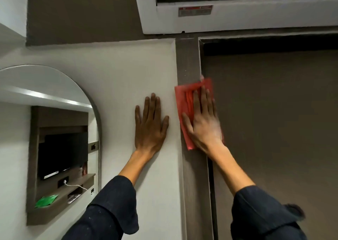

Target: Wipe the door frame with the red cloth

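The brown door frame (pixel 187 60) runs upright through the middle of the view, between the white wall and the brown door (pixel 274 121). My right hand (pixel 204 122) lies flat on the red cloth (pixel 182 100) and presses it against the frame's upright, about a third of the way below the top corner. The hand and the cloth's right edge are blurred. My left hand (pixel 150 124) rests flat on the white wall (pixel 118 71) just left of the frame, fingers spread, holding nothing.
A white air conditioner (pixel 237 20) hangs above the door. At the left an arched mirror (pixel 51 130) reflects a television and a shelf. Dark sleeves cover both forearms.
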